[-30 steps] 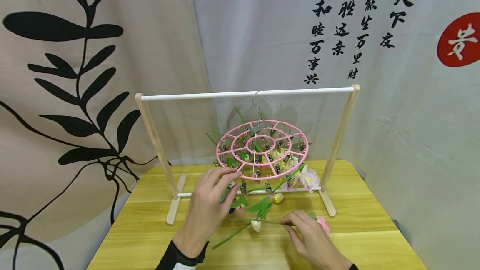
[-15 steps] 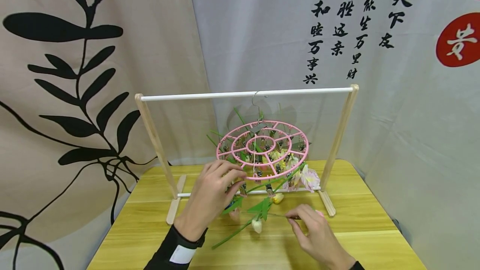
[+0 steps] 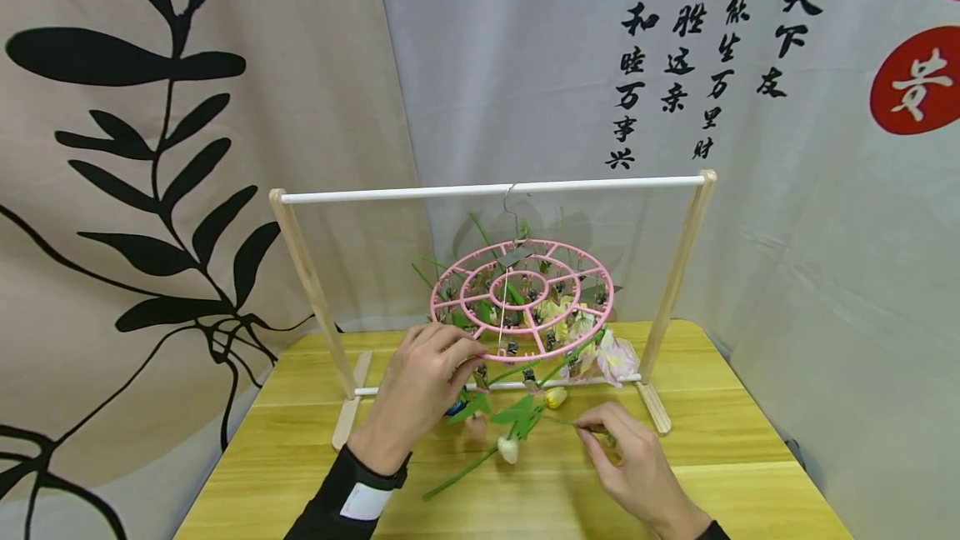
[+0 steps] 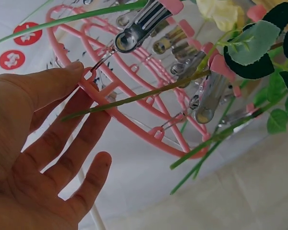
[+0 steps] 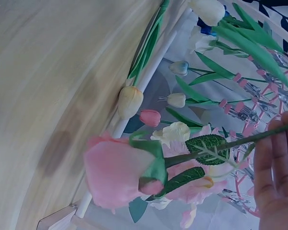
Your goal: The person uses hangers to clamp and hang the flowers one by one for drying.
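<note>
A round pink clip hanger (image 3: 553, 350) hangs from a white rail by a metal hook, with artificial flowers clipped on it. My left hand (image 3: 423, 390) pinches the hanger's near-left rim between thumb and fingers; the left wrist view shows this rim (image 4: 134, 130) beside a metal clip (image 4: 139, 28). To the right and lower, my right hand (image 3: 630, 461) holds the thin green stem of an artificial pink rose (image 5: 117, 172). In the right wrist view the bloom points away from the fingers (image 5: 278, 163); in the head view it is hidden.
The stand has wooden legs (image 3: 313, 290) and a white top rail (image 3: 420, 192). A white tulip (image 3: 507, 449) and a yellow tulip (image 3: 556, 397) hang at the hanger's front, above a yellow wood-grain table (image 3: 720, 473). A printed cloth (image 3: 510, 65) hangs behind.
My right hand has moved slightly up and right with the rose, whose bloom has gone out of sight in the head view. The hanger has shifted slightly left, with my left hand at its rim.
</note>
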The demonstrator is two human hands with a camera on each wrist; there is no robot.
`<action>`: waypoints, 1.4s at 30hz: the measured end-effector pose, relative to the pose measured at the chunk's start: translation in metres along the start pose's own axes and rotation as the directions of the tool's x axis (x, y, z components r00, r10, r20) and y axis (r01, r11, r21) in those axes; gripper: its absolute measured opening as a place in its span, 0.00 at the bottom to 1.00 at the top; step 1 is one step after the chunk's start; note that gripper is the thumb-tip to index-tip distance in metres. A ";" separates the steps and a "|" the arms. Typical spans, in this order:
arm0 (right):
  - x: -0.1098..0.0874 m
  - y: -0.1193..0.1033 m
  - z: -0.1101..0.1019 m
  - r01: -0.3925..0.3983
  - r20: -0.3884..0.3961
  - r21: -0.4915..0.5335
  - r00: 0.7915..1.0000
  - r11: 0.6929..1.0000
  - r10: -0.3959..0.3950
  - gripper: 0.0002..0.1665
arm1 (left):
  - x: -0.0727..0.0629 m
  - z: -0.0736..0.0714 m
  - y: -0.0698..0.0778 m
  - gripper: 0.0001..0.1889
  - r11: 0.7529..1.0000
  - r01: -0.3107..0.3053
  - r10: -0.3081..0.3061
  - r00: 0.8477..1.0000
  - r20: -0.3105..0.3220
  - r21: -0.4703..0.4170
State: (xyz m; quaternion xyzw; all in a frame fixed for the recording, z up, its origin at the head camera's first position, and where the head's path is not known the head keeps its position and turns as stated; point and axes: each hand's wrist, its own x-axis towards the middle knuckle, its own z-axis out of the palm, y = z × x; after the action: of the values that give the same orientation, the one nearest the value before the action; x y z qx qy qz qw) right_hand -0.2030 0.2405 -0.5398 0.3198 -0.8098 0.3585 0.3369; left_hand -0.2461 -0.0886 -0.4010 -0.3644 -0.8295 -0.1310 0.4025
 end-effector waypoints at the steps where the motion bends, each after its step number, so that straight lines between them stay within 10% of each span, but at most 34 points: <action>1: 0.000 0.000 0.000 -0.005 -0.005 0.007 1.000 1.000 0.005 0.23 | -0.001 0.000 -0.001 0.08 1.000 0.004 -0.004 1.000 0.000 -0.002; 42: 0.008 -0.023 0.002 -0.131 -0.134 0.183 0.978 0.974 0.157 0.22 | -0.027 -0.004 -0.058 0.19 0.975 0.220 -0.222 0.973 -0.064 -0.029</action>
State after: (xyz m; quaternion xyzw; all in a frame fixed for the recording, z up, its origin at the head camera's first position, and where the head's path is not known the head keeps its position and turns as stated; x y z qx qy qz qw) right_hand -0.1907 0.2245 -0.5258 0.2607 -0.7695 0.4739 0.3398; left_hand -0.2737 -0.1442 -0.4147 -0.2696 -0.8496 -0.1959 0.4089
